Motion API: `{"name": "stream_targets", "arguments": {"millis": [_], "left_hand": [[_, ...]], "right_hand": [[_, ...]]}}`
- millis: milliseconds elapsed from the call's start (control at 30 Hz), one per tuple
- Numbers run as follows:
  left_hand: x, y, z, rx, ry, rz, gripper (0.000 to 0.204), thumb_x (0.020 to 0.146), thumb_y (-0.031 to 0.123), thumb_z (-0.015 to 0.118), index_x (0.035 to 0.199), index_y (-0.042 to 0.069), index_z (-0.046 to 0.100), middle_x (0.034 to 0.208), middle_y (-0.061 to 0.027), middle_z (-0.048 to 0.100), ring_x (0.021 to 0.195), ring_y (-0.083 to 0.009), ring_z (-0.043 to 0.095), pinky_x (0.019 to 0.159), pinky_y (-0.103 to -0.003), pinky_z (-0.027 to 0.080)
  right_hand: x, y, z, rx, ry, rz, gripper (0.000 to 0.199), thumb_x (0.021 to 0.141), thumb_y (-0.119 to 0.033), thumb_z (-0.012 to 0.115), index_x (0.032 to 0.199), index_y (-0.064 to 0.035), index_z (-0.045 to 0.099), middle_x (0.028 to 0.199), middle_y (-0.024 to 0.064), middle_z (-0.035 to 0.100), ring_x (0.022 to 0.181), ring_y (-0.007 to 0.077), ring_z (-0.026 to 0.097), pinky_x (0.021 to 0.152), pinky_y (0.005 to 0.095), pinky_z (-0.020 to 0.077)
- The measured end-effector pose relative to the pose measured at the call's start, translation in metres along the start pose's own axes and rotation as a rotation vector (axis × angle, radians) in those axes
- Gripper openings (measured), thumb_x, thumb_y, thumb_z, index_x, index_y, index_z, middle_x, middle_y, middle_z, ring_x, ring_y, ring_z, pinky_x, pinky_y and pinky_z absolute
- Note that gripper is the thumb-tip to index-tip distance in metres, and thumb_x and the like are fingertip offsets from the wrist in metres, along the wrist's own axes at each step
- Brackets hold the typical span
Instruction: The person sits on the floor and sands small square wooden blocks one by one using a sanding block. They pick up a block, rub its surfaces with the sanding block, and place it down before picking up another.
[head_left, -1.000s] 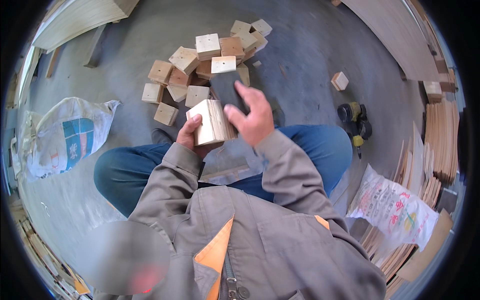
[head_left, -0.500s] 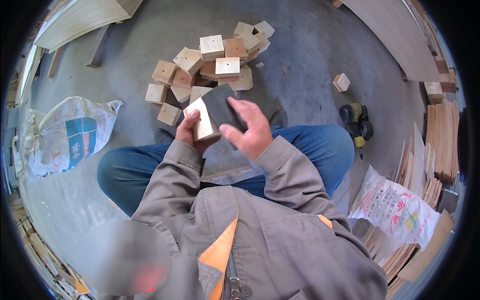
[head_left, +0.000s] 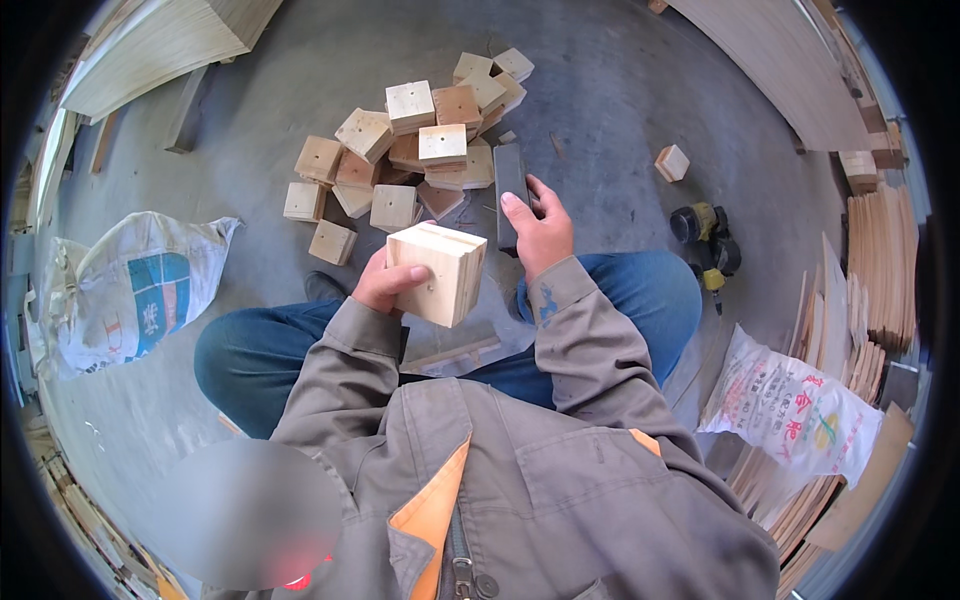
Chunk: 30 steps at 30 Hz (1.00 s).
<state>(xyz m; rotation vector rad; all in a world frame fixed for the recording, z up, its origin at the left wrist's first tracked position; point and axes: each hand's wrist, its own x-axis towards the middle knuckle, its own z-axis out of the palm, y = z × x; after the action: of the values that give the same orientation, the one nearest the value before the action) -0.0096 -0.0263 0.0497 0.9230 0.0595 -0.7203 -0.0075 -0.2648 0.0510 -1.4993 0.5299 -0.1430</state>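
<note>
My left hand (head_left: 384,284) grips a pale wooden block (head_left: 448,272), thumb on its near face, above the floor between my knees. Layered edges show on the block's right side. In my right hand (head_left: 546,236) is a dark grey sanding block (head_left: 509,180), held upright and apart from the wood. The thumb lies on its face and the fingers wrap its right side. Just beyond both hands, a heap of similar wooden blocks (head_left: 442,146) lies on the floor, several with a small hole in the top.
A single wooden block (head_left: 672,163) lies to the right, near a yellow and black cordless drill (head_left: 712,245). White sacks lie at left (head_left: 160,290) and right (head_left: 790,405). Stacked wood strips (head_left: 882,270) line the right side; large panels (head_left: 165,55) stand far left.
The sanding block has come off the wooden block and moved right with my right hand. My left hand has turned the wooden block and shifted it slightly right and nearer.
</note>
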Motion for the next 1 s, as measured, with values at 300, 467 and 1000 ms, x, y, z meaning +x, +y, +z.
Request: {"name": "stream_targets", "arguments": {"millis": [300, 467, 1000], "left_hand": [[0.001, 0.006, -0.012, 0.125, -0.001, 0.094, 0.098, 0.062, 0.016, 0.085, 0.148, 0.0, 0.042, 0.132, -0.0126, 0.062, 0.122, -0.0234, 0.06, 0.106, -0.038, 0.045], [0.003, 0.003, -0.011, 0.154, 0.133, 0.213, 0.105, 0.056, 0.002, 0.087, 0.149, 0.002, 0.039, 0.133, -0.0125, 0.061, 0.125, -0.025, 0.059, 0.109, -0.041, 0.045], [0.004, 0.003, -0.007, 0.264, 0.166, 0.324, 0.107, 0.055, -0.004, 0.085, 0.151, 0.0, 0.037, 0.132, -0.012, 0.061, 0.127, -0.0236, 0.057, 0.112, -0.04, 0.043]], "right_hand": [[-0.012, -0.019, 0.012, 0.252, -0.152, 0.123, 0.057, 0.095, -0.014, 0.071, 0.144, 0.0059, 0.048, 0.115, 0.0128, 0.068, 0.1, 0.0142, 0.065, 0.087, 0.0272, 0.0537], [-0.012, -0.02, 0.012, 0.336, -0.198, 0.201, 0.054, 0.096, -0.013, 0.069, 0.143, 0.0051, 0.049, 0.115, 0.0107, 0.068, 0.1, 0.014, 0.065, 0.086, 0.0271, 0.0536], [-0.017, -0.025, 0.015, 0.519, -0.244, 0.31, 0.049, 0.099, -0.015, 0.065, 0.142, 0.0039, 0.051, 0.125, 0.0113, 0.064, 0.109, 0.0169, 0.063, 0.095, 0.0302, 0.0523]]}}
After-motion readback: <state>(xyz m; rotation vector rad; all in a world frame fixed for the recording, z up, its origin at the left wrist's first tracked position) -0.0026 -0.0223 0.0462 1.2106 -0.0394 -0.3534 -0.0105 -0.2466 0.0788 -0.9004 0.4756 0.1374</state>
